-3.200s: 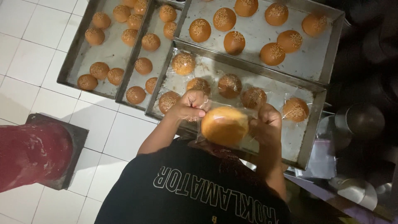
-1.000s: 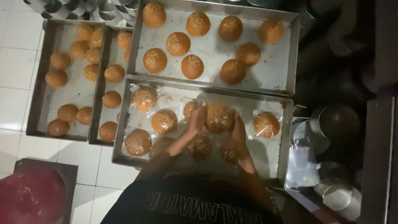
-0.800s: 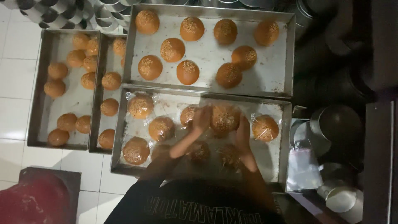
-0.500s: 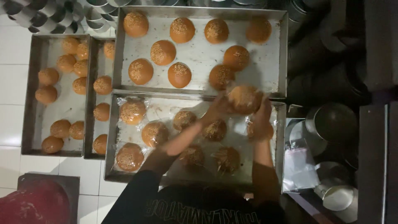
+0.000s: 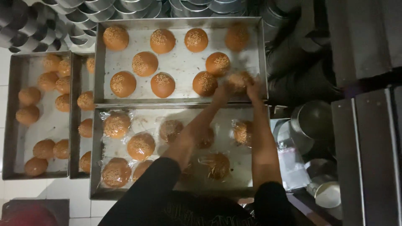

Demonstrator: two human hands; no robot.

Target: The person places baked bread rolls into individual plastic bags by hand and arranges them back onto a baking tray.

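On white tiled floor (image 5: 54, 190): steel trays (image 5: 99, 58), stacked tins (image 5: 83, 10) behind.

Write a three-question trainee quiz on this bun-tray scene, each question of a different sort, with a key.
1. True or false: both hands, left hand and right hand, are on the same round sesame-topped bun over the far rectangular metal tray.
2. Multiple choice: the buns in the near rectangular metal tray are
A. bare
B. wrapped in clear plastic
C. sliced in half
3. Fill in: to the right of the near tray stands a round metal ____.

Key: 1 true; 2 B; 3 pot.
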